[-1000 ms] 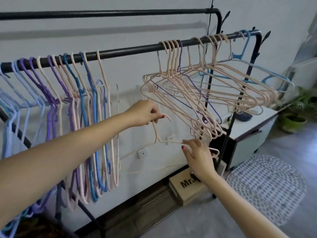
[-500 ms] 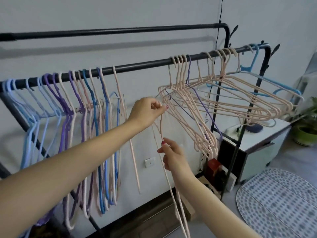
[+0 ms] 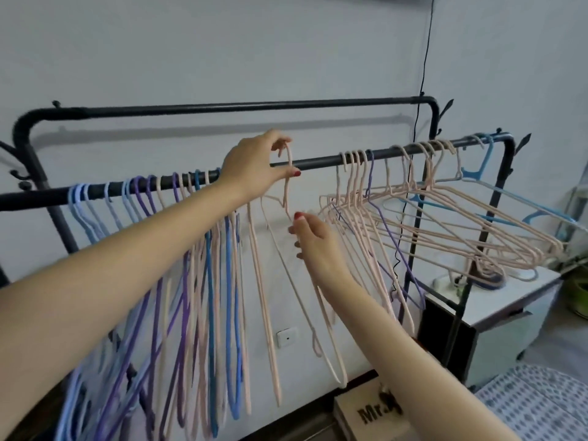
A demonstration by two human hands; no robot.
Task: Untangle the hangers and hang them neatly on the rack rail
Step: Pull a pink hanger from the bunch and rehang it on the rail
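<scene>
Left hand [image 3: 254,168]: fingers pinched shut on the hook of a pink hanger [image 3: 288,186], held right at the front rail [image 3: 318,162]; hook seems to be over the rail, hard to tell.
Right hand [image 3: 313,237]: fingers loosely curled at the hanger's shoulder, just below the hook.
Hung row [image 3: 191,249]: blue, purple, pink hangers, left on the rail.
Tangle [image 3: 445,224]: pink and blue hangers, right on the rail.
</scene>
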